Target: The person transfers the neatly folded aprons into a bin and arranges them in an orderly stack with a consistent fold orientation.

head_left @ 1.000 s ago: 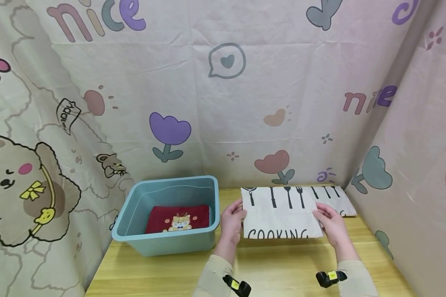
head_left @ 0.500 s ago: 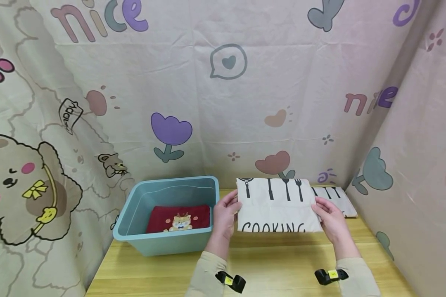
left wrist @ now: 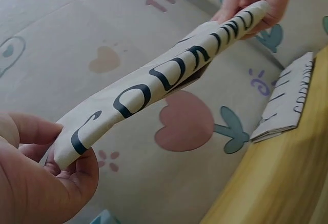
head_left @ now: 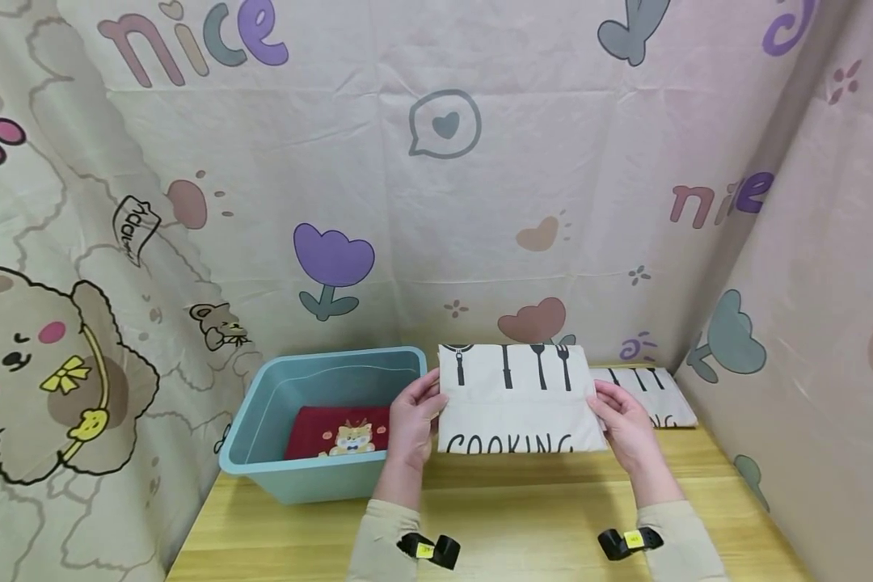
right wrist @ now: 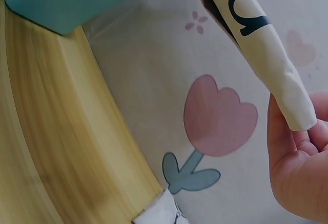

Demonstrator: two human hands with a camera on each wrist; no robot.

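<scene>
A folded white cloth, printed with dark utensils and the word COOKING, hangs level above the table. My left hand pinches its left edge, thumb on top. At the opposite edge, my right hand pinches it the same way. The left wrist view shows the cloth edge-on, stretched between both hands. Left of the hands stands a light blue plastic bin. Inside lies a folded dark red cloth with a cartoon animal; my left forearm side hides part of the bin's right end.
A second folded white cloth with the same print lies at the table's back right, partly hidden by my right hand. The wooden table meets a patterned curtain behind and at both sides.
Both hands have lifted the white cloth slightly and carried it left, toward the bin. More of the second white cloth shows now. The bin and red cloth have stayed in place.
</scene>
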